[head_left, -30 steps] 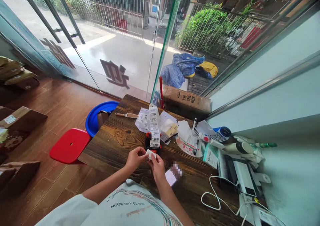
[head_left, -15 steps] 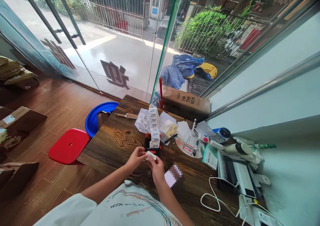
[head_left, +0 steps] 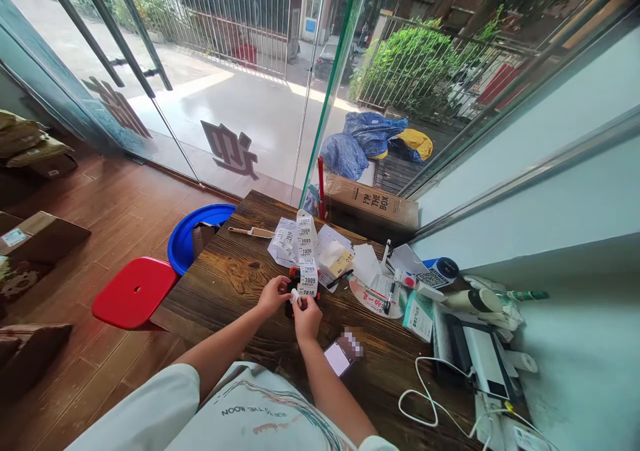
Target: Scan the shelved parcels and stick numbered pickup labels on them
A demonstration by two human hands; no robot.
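Both my left hand [head_left: 273, 296] and my right hand [head_left: 307, 318] are closed, fingertips pinching a small folded white piece of paper [head_left: 296, 296] between them. Just beyond them, a long strip of printed number labels [head_left: 307, 251] rises from a small black and orange device [head_left: 290, 308]. The strip lies over loose papers, and its lower end shows 7010. My hands and the strip hide most of the device. To the right of my right hand lies a phone [head_left: 338, 358] with a lit, partly blurred screen.
On the wooden table [head_left: 225, 278] are a knife-like tool [head_left: 251, 232], papers [head_left: 367, 264], a round fan [head_left: 370, 294], a box [head_left: 419, 315] and a white cable [head_left: 417, 398]. A red stool [head_left: 135, 291] and a blue tub [head_left: 183, 238] stand at left. Glass panels rise behind.
My hands have moved slightly forward and left, nearer the device. The white paper between them now looks narrower, and my right hand covers less of the table beside the phone.
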